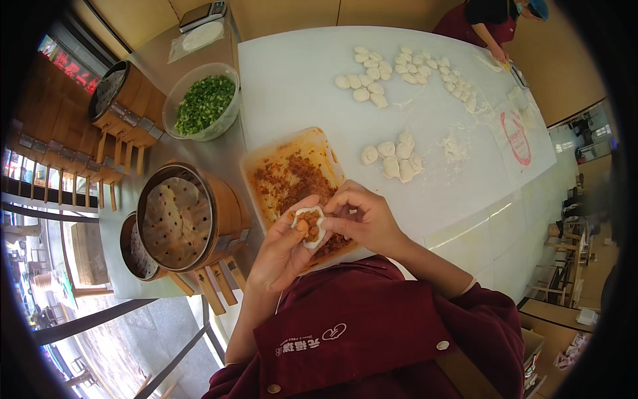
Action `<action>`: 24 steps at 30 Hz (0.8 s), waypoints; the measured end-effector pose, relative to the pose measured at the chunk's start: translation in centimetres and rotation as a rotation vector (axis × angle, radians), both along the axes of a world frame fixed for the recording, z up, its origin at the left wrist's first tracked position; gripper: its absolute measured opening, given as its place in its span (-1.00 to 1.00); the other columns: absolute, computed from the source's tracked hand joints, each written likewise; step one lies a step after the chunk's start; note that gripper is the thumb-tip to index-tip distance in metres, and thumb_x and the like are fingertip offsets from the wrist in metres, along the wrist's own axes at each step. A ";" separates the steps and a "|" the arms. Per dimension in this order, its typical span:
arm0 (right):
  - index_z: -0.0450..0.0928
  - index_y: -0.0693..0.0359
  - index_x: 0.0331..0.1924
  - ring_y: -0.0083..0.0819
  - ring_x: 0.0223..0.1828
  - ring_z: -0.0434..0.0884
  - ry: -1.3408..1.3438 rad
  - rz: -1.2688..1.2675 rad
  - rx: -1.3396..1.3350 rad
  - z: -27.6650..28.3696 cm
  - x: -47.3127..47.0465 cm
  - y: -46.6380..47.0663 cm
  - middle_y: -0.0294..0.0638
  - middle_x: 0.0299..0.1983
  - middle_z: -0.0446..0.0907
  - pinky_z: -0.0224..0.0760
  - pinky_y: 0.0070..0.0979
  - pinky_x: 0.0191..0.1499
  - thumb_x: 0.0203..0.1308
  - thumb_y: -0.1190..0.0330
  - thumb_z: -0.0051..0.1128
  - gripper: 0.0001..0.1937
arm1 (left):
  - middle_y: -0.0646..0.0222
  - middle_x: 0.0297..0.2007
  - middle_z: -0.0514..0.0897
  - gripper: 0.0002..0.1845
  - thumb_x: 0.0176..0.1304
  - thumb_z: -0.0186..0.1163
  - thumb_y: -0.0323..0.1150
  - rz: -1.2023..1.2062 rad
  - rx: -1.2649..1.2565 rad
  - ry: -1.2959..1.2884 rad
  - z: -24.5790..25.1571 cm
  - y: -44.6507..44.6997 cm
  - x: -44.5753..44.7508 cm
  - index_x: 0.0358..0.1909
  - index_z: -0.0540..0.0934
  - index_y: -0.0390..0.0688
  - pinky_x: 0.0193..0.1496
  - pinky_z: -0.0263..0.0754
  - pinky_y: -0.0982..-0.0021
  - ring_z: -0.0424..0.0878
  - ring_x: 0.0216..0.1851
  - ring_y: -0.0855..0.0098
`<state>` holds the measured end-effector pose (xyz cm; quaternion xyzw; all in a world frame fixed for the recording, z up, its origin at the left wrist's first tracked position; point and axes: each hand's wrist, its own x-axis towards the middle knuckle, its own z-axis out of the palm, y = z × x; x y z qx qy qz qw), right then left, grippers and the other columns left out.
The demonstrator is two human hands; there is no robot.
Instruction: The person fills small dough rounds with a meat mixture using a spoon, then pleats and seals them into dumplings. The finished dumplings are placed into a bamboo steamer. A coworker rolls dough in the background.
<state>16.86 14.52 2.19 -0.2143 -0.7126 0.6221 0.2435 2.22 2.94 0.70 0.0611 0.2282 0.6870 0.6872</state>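
Note:
My left hand [281, 249] cradles a round dough wrapper [311, 243] filled with orange-brown filling [313, 219], its thumb resting on the filling. From the right, my right hand [366, 214] pinches the wrapper's edge between thumb and forefinger. Beneath both hands lies a translucent plastic tub [255, 199] holding more of the reddish-brown filling [299, 174], partly hidden by them. Beyond the tub, a cluster of small dough pieces [391, 167] sits on the white worktop [299, 90].
Bamboo steamers [227, 214] with perforated liners stand at left, handles jutting toward me. Behind them is a bowl of chopped green onions [204, 107]. More dough pieces [361, 95] and scattered flour [454, 148] lie farther back. A co-worker [478, 25] works at the far right corner.

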 end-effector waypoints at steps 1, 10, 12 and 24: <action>0.58 0.25 -0.32 -0.64 -0.33 0.45 -0.017 0.009 0.001 0.0 -0.1 0.0 -0.32 -0.31 0.45 0.33 -0.70 -0.36 0.08 0.53 0.28 -0.90 | 0.24 0.07 0.47 -0.53 0.38 0.00 -0.44 -0.002 -0.010 0.002 0.0 0.0 0.0 0.29 0.23 -0.28 0.22 0.40 0.32 0.48 0.09 0.38; 0.54 0.26 -0.24 -0.66 -0.38 0.40 0.134 0.074 0.191 0.1 0.2 0.2 -0.33 -0.27 0.39 0.30 -0.73 -0.39 0.12 0.52 0.24 -0.86 | 0.18 0.08 0.46 -0.49 0.38 -0.03 -0.49 -0.054 -0.044 0.000 0.4 0.4 0.0 0.33 0.16 -0.33 0.19 0.46 0.28 0.49 0.10 0.33; 0.54 0.27 -0.26 -0.65 -0.37 0.42 0.025 -0.003 0.063 0.1 0.2 0.2 -0.31 -0.28 0.40 0.33 -0.73 -0.38 0.14 0.52 0.22 -0.89 | 0.16 0.10 0.44 -0.48 0.37 -0.02 -0.48 -0.066 -0.048 0.016 0.5 0.5 0.0 0.33 0.15 -0.33 0.19 0.46 0.27 0.48 0.12 0.33; 0.51 0.31 -0.24 -0.62 -0.33 0.51 0.048 0.178 -0.032 -0.5 0.1 0.5 -0.25 -0.23 0.36 0.53 -0.70 -0.37 0.17 0.54 0.16 -0.90 | 0.17 0.16 0.40 -0.47 0.37 -0.08 -0.46 -0.179 -0.129 0.130 0.6 0.6 -0.6 0.36 0.15 -0.31 0.21 0.37 0.33 0.45 0.13 0.33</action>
